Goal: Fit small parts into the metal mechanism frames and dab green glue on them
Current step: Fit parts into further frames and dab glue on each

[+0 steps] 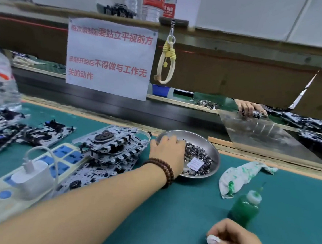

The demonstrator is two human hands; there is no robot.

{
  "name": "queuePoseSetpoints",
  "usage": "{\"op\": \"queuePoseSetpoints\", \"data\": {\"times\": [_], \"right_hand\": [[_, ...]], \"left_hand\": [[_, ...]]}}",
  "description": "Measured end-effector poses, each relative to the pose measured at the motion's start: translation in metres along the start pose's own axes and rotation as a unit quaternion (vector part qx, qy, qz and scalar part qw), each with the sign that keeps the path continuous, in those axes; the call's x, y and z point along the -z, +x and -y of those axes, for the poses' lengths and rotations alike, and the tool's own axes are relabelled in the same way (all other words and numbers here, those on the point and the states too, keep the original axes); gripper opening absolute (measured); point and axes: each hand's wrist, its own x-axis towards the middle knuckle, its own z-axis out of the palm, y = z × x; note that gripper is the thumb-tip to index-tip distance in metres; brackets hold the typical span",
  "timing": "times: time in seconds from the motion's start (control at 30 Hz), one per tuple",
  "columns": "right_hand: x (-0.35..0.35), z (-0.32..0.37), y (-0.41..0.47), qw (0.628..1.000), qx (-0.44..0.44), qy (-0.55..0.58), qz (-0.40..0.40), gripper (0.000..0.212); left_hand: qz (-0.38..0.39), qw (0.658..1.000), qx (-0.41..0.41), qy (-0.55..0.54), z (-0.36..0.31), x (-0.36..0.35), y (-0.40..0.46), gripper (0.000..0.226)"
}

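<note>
Hands work apart on a green bench mat (188, 208). The left hand (168, 152), a beaded bracelet (162, 171) on its wrist, reaches into a shallow steel dish (211, 143) of small dark parts (197, 154); its fingertips are buried among them, so whether they pinch a part cannot be told. A small white packet (195, 164) lies in the dish. The right hand (232, 239), partly cut off by the near edge, is loosely curled, one fingertip wrapped in white tape (212, 241); nothing shows in its hold.

Just left of the dish, a stack of metal mechanism frames (115, 147) lies flat and overlapping, its long axis running from near left to far right; blur hides the detail. More frames (42, 131) lie at far left. The green glue bottle (245, 208) stands upright near the right hand, nozzle up, beside a green-stained rag (243, 176). A power strip (46, 164) with a white charger (32, 180) lies near left. A red-lettered notice (110, 58) hangs beyond; another person's hand (248, 108) shows at far right.
</note>
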Motion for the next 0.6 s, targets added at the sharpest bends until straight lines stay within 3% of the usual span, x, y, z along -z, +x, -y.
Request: {"op": "queuePoseSetpoints", "data": {"times": [0.1,0.2,0.27,0.4,0.5,0.6], "right_hand": [[-0.011,0.01,0.005,0.999,0.017,0.02,0.019,0.016],[-0.021,0.021,0.007,0.999,0.033,0.025,0.033,0.018],[-0.025,0.027,0.005,0.998,0.04,0.029,0.038,0.019],[-0.029,0.034,0.001,0.997,0.029,0.058,0.043,0.022],[-0.03,0.036,-0.004,0.994,0.012,0.097,0.046,0.016],[-0.025,0.033,-0.01,0.992,0.001,0.126,0.028,0.016]], "left_hand": [[-0.033,0.993,0.021,0.114,0.017,0.035,0.014,0.038],[0.058,0.977,0.124,0.163,0.049,0.078,0.024,0.069],[0.15,0.96,0.189,0.144,0.074,0.101,0.026,0.087],[0.306,0.932,0.191,0.049,0.111,0.104,0.017,0.107],[0.317,0.93,0.185,-0.028,0.125,0.091,0.012,0.107],[0.269,0.943,0.185,-0.059,0.128,0.086,0.012,0.106]]}}
